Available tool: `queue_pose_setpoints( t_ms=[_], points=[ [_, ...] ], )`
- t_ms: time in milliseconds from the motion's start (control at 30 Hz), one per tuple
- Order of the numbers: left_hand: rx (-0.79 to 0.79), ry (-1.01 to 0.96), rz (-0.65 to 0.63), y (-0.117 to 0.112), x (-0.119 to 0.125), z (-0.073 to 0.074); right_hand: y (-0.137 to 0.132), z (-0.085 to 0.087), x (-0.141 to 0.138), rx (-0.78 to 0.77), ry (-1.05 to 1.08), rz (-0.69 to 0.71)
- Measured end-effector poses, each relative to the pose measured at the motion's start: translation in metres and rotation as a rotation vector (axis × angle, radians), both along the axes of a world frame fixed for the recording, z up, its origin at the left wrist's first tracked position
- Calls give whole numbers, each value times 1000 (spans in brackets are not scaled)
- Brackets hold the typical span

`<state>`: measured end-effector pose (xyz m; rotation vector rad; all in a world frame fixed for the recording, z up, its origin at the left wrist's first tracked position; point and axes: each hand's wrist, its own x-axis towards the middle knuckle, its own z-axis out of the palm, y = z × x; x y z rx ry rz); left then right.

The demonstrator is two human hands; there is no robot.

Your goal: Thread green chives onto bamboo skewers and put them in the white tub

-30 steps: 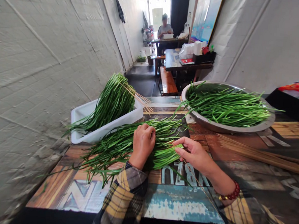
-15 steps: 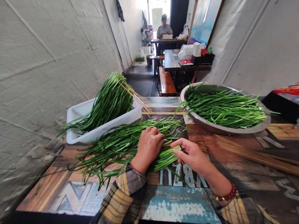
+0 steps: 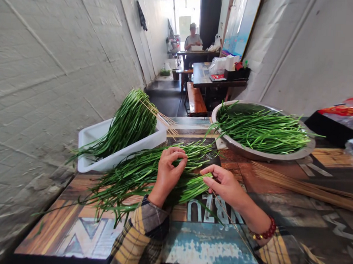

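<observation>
My left hand [image 3: 171,172] is above a loose pile of garlic chives [image 3: 132,171] on the table, thumb and forefinger pinched together in a ring. Whether anything is between those fingertips I cannot make out. A small bunch of chives [image 3: 192,188] lies along the near side of the pile, its pale cut ends towards the right. Around those ends my right hand [image 3: 225,184] is closed, with a thin bamboo skewer [image 3: 232,220] running from under its thumb down to the sleeve.
Skewered chives [image 3: 132,117] lean in a white plastic tray [image 3: 86,162] at left. A metal basin [image 3: 244,151] of chives stands at right, near loose bamboo skewers [image 3: 299,185]. Behind are another table [image 3: 201,71], an orange bench [image 3: 196,98] and a seated person [image 3: 194,40].
My left hand has lifted and shifted slightly left off the chives, its thumb and forefinger now forming a ring. My right hand stays at the bunch's cut ends.
</observation>
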<state>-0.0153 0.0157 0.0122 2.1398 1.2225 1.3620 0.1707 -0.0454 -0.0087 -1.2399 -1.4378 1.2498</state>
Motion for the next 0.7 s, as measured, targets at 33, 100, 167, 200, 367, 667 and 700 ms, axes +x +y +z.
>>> queue_pose_setpoints(
  t_ms=[33, 100, 167, 200, 367, 667, 700],
  points=[
    [0, -27, -12, -2, 0, 4, 0, 0, 0, 0, -1, -5],
    [42, -49, -42, -9, -1, 13, 1, 0, 0, 0, 12, -15],
    [116, -28, -78, -15, -1, 20, 2, -1, -1, 4, 39, -17],
    [136, -19, -97, -17, -1, 22, 2, -2, -1, 7, 46, -18],
    [-91, -42, -154, -17, 8, 11, -2, 0, -2, 23, 39, -39],
    [-339, -51, -285, -14, 15, 5, -3, 4, -1, 76, 47, -72],
    [-358, -50, -296, -14, 15, 6, -3, 3, -1, 74, 51, -74]
  ],
)
